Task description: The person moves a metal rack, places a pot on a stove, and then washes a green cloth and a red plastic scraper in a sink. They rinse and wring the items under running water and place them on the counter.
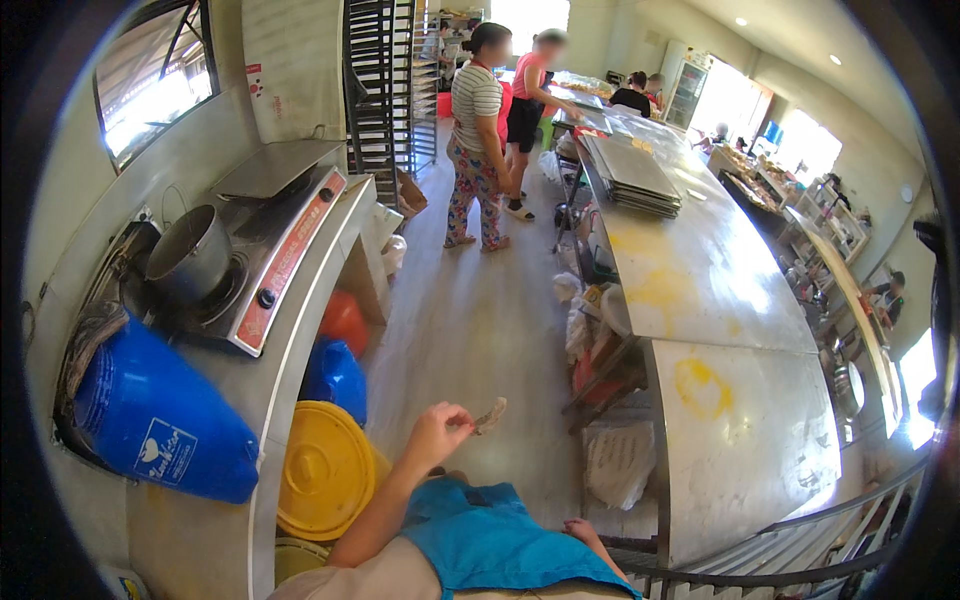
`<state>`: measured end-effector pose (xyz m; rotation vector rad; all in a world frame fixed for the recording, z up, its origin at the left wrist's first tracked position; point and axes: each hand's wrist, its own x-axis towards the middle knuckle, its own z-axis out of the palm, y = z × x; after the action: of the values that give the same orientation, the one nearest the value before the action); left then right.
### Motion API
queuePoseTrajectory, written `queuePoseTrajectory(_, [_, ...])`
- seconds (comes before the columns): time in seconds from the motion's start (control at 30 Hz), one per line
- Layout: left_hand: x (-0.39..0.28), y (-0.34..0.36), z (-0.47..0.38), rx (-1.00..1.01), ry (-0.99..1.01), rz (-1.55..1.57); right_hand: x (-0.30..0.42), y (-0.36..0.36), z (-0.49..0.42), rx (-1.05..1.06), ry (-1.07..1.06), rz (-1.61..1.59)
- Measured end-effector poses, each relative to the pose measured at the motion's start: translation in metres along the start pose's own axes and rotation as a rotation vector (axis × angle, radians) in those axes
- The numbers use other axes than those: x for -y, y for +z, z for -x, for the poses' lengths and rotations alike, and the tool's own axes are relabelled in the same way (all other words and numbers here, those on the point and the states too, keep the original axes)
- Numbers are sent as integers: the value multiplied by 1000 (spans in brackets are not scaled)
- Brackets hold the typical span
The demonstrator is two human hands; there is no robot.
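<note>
Out over the floor, my left hand (439, 431) pinches a small crumpled scrap (491, 417) between thumb and fingertips; its material is unclear. My right hand (581, 530) hangs low at my side, beside the blue apron (495, 536) I wear. Whether its fingers hold anything cannot be made out. Left of my left arm stands a tub with a yellow lid (326, 470), under the edge of the metal counter (225, 405). A steel work table (750, 442) with yellow smears rises to my right.
On the counter are a blue water container (165, 412), a gas stove (292, 255) and a pot (190, 251). Two people (476, 142) stand along the aisle ahead. Stacked trays (634, 172) lie on the table. A tray rack (375, 90) stands beyond the stove; metal railing (840, 536) curves lower right.
</note>
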<state>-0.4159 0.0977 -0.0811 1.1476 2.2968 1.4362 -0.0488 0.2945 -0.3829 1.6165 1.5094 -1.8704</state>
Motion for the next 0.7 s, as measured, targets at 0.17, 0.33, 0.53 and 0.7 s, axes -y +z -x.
queuePoseTrajectory(0.17, [21,0,-47,-53,17,53,22,-3,-14,-2,-15,-74])
queuePoseTrajectory(0.33, [71,-17,-118,-52,-131,21,52,5,-44,-5,17,-139])
queuePoseTrajectory(0.53, [173,-54,-256,-98,-210,13,152,30,-126,-78,12,-232])
queuePoseTrajectory(0.7, [282,-98,-416,-138,-263,179,306,86,-209,-107,-2,-265])
